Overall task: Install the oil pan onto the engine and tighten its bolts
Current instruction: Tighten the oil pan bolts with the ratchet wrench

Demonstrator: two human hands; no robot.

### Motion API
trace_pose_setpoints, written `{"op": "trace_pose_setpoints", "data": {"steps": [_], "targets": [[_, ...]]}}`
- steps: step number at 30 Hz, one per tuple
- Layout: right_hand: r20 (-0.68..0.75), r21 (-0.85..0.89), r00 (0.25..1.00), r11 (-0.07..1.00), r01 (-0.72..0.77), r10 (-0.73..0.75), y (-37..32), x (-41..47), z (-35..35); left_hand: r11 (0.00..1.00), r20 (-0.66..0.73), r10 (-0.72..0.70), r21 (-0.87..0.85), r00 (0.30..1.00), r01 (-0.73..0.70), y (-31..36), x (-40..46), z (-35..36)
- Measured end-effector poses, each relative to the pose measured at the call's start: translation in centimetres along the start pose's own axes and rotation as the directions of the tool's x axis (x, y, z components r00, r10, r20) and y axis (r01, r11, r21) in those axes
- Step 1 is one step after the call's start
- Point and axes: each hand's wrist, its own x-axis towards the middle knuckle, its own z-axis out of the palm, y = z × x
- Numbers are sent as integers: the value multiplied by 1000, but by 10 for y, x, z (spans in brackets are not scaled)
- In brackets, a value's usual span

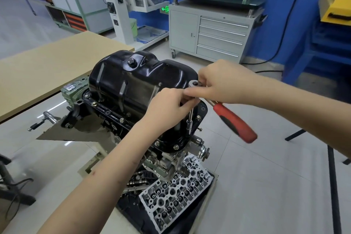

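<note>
Item, nearest: bare cast-aluminium cylinder head [176,192], pocked with round bores, below both hands.

Left hand [169,108]: fingers curled round the slim chrome extension bar [190,118], its socket down at the flange.

Right hand [218,83]: pinches the red-handled steel ratchet [234,119] at its head.

Beyond the knuckles: glossy black pressed-steel oil pan [136,85], ribbed, seated on the engine [106,118].

Step judged: bolt-tightening. Next calls for swinging the handle with the bar held plumb.

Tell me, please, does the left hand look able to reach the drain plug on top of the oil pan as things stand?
Probably yes, once it lets go: the left hand grips the ratchet's extension bar, but nothing covers the drain plug on the oil pan.
</note>
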Motion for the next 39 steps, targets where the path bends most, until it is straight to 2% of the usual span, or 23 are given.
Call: {"op": "trace_pose_setpoints", "data": {"steps": [3, 8, 10, 12, 14, 16, 18, 23, 30, 34, 37, 39], "targets": [[17, 49, 1000, 999, -20, 19, 1, 0, -1, 1000, 0, -21, -11, 1000, 21, 0, 1, 0], [133, 91, 981, 988, 126, -138, 13, -5, -10, 1000, 76, 5, -7, 997, -5, -1, 5, -2], [119, 151, 979, 978, 147, -166, 16, -7, -15, 999, 111, 18, -38, 994, -13, 0, 4, -2], [92, 94, 990, 991, 95, -104, 16, -7, -16, 999, 100, 30, -48, 995, -25, 0, 5, -1], [57, 32, 998, 999, -18, 16, 11, -9, -11, 999, 82, 44, -24, 996, -42, 0, 6, 1], [14, 17, 993, 993, -120, 120, 3, -12, -4, 999, 91, 45, -7, 995, -45, 1, 7, 2], [-32, 28, 986, 986, -162, 163, -5, -15, 3, 999, 99, 50, -19, 994, -48, 1, 6, 3], [43, 102, 988, 983, -153, 149, -6, -13, -5, 984, 14, 52, -174, 999, -49, -4, 4, 1], [91, 155, 995, 987, -52, 38, 3, -10, -15, 977, 32, 156, -151, 987, -150, -5, 5, 0], [73, 134, 997, 991, 7, -17, 3, -9, -16, 974, 46, 183, -144, 982, -175, -8, 3, 0], [67, 90, 998, 996, -19, 13, 0, -7, -16, 977, 59, 154, -161, 986, -143, -10, 3, -2], [77, 43, 992, 994, -104, 100, -3, -7, -15, 974, 73, 129, -194, 989, -113, -9, 4, -3]]}}
